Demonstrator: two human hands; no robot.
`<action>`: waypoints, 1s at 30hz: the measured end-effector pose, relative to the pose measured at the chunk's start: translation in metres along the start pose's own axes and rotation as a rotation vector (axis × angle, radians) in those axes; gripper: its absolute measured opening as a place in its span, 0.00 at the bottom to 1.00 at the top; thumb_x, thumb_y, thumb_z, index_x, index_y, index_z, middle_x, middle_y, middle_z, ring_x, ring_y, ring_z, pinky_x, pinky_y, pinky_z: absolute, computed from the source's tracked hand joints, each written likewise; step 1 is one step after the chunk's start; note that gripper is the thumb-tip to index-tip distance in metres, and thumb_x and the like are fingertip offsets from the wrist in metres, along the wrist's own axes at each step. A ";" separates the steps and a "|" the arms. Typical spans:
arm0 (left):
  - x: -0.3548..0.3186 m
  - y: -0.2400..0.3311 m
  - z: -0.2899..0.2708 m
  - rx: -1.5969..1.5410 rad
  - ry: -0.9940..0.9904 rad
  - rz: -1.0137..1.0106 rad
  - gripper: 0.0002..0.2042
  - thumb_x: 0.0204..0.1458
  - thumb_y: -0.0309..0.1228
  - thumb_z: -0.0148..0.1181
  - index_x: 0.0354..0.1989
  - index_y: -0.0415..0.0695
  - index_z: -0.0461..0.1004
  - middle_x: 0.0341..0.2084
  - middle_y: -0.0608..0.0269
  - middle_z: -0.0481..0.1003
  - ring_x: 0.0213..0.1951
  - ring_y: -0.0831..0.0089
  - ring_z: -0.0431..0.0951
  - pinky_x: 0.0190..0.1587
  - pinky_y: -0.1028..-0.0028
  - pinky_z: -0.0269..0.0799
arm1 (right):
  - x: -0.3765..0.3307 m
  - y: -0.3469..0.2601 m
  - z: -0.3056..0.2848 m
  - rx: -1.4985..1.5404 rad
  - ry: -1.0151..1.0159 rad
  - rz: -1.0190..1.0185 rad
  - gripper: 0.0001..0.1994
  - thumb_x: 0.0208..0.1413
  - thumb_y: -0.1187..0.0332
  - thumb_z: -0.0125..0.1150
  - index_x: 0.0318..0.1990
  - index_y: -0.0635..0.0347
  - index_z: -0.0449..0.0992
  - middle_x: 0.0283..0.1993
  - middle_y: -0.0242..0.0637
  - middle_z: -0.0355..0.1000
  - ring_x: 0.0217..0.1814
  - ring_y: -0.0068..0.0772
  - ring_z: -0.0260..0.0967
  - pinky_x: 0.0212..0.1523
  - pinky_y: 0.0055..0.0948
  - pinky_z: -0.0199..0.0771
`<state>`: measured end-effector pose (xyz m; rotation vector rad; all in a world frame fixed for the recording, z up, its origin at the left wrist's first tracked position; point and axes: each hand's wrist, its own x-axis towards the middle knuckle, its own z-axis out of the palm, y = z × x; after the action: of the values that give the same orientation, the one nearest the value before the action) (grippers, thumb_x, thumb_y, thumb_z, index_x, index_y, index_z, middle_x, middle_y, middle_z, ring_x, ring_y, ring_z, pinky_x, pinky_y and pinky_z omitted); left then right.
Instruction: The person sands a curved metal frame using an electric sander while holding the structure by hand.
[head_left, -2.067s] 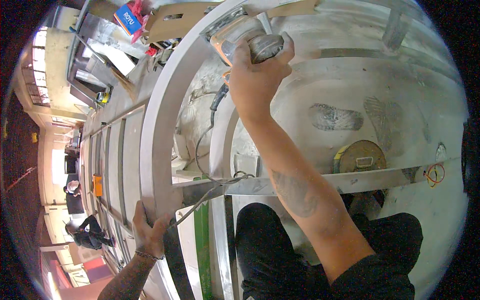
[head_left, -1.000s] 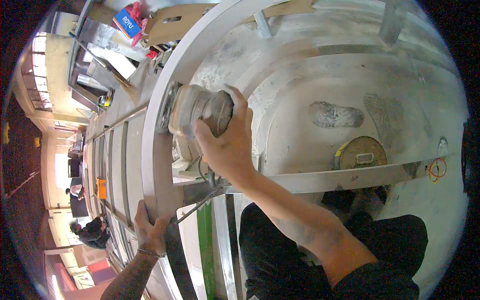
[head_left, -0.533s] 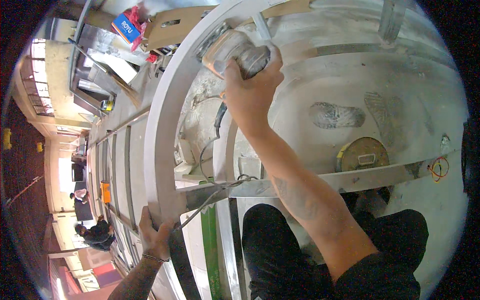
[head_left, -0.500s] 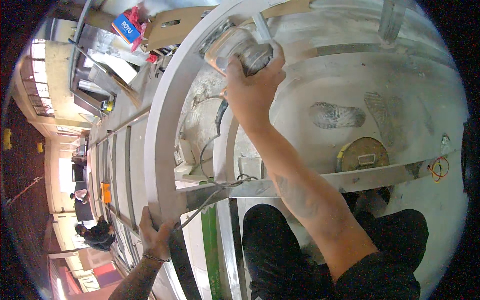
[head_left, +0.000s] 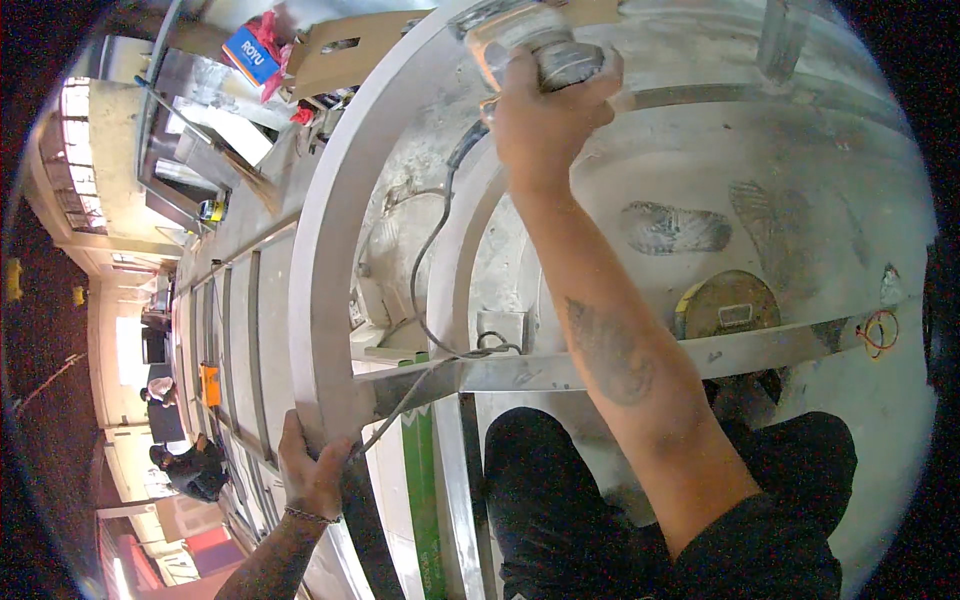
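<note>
My right hand (head_left: 550,125) is closed round the dark rounded top of a dusty orange and grey electric sander (head_left: 515,30). The sander lies against the far upper part of a pale curved frame (head_left: 322,270). A grey power cord (head_left: 416,290) trails from the tool, loops over a straight crossbar (head_left: 510,372) and runs down toward my left hand. At the frame's near lower end, my left hand (head_left: 312,478) grips the bar, thumb on one side. Its fingers are partly hidden behind the bar. The sander's underside is hidden.
A round dusty lid-like piece with a handle (head_left: 735,305) lies on the dusty floor beyond the crossbar, near coiled thin wires (head_left: 878,335). Cardboard (head_left: 345,50) and a blue box (head_left: 250,55) are at upper left. Two people (head_left: 190,468) are far left.
My right hand and the sander have moved up and to the right along the curved frame, drawing the cord with them. My left hand has stayed in place.
</note>
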<state>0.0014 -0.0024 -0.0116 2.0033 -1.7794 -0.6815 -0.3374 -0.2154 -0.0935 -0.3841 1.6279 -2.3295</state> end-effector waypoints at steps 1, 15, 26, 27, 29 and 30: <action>0.000 0.002 0.000 0.007 -0.015 -0.001 0.26 0.45 0.42 0.66 0.46 0.34 0.69 0.35 0.51 0.77 0.38 0.65 0.77 0.42 0.65 0.75 | -0.005 0.000 0.002 0.034 -0.015 -0.046 0.43 0.58 0.66 0.65 0.74 0.59 0.42 0.60 0.70 0.50 0.51 0.59 0.71 0.33 0.38 0.88; -0.001 -0.010 -0.006 0.083 0.006 0.059 0.29 0.47 0.44 0.66 0.48 0.29 0.69 0.36 0.46 0.78 0.38 0.60 0.77 0.45 0.62 0.75 | -0.019 -0.009 -0.003 -0.008 -0.042 0.060 0.42 0.58 0.64 0.66 0.73 0.62 0.44 0.59 0.72 0.53 0.56 0.62 0.69 0.43 0.42 0.86; -0.002 0.002 -0.003 0.159 0.024 0.012 0.27 0.47 0.44 0.67 0.47 0.32 0.71 0.34 0.48 0.78 0.38 0.59 0.78 0.46 0.61 0.74 | -0.080 -0.009 -0.021 -0.096 -0.291 -0.136 0.40 0.55 0.64 0.68 0.71 0.65 0.52 0.57 0.66 0.61 0.59 0.60 0.64 0.59 0.47 0.71; -0.001 0.005 -0.002 0.166 0.007 -0.038 0.27 0.47 0.44 0.67 0.47 0.32 0.71 0.34 0.48 0.78 0.38 0.59 0.78 0.46 0.61 0.74 | -0.087 -0.012 -0.026 -0.104 -0.347 -0.114 0.42 0.54 0.63 0.69 0.72 0.64 0.52 0.58 0.66 0.60 0.60 0.59 0.64 0.61 0.49 0.68; -0.001 0.007 -0.002 0.103 -0.011 -0.015 0.27 0.46 0.45 0.66 0.47 0.34 0.72 0.34 0.50 0.79 0.38 0.60 0.78 0.46 0.61 0.74 | -0.098 -0.018 -0.033 -0.086 -0.410 -0.067 0.42 0.54 0.63 0.69 0.72 0.64 0.52 0.58 0.65 0.60 0.60 0.58 0.64 0.62 0.48 0.68; -0.001 0.007 -0.002 0.108 -0.006 -0.055 0.27 0.46 0.45 0.66 0.47 0.34 0.72 0.34 0.50 0.79 0.38 0.60 0.78 0.46 0.61 0.74 | -0.104 -0.021 -0.036 -0.074 -0.448 -0.063 0.42 0.53 0.63 0.70 0.71 0.64 0.53 0.58 0.64 0.61 0.61 0.57 0.63 0.63 0.48 0.67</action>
<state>-0.0032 -0.0027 -0.0059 2.1295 -1.8062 -0.6213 -0.2557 -0.1386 -0.0922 -0.9097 1.4943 -2.0326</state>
